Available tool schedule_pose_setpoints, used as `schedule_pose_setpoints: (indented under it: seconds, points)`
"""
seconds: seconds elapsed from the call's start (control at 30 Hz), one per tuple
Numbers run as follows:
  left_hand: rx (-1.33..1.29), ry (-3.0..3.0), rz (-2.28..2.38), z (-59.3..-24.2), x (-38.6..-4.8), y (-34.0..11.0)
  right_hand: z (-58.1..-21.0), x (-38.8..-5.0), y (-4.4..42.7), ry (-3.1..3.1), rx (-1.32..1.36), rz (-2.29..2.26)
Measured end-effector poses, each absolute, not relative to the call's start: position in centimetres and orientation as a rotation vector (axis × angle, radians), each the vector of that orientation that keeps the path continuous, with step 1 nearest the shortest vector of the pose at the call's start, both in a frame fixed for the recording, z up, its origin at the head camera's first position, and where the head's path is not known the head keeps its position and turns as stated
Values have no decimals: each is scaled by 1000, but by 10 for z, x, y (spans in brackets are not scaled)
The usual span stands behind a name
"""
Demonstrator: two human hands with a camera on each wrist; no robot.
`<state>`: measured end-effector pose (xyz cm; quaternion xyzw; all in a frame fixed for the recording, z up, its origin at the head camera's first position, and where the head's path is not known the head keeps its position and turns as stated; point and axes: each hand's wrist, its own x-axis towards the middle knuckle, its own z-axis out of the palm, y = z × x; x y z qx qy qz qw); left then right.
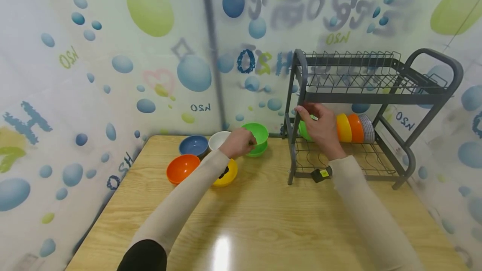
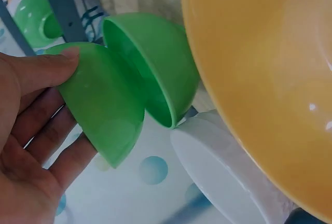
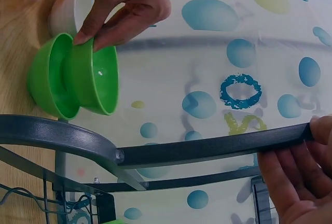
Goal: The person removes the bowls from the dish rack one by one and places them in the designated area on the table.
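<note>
Over bench [image 1: 260, 208], upper green bowl [image 1: 257, 131] (likely light, stiff) is sensibly rim-pinched by left fingers [image 2: 75, 161], rack post [image 3: 207, 149] gripped by right fingers [image 3: 278, 180].

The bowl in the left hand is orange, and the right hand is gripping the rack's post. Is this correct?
Not quite: the bowl in the left hand is green, not orange, as the left wrist view shows. The right hand is indeed gripping the rack's post.

Both arms [image 1: 188, 193] reach forward, left fingers [image 2: 78, 162] pinching
</note>
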<state>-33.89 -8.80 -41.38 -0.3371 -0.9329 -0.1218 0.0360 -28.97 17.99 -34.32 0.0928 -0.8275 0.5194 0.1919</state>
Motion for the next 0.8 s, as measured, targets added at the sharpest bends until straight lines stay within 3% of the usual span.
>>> schedule_pose_setpoints:
  seconds: [0.8]
  points:
    - [-984,-2945,-252,-443,-350,-76,-349,-292,178,-2264,273,1418]
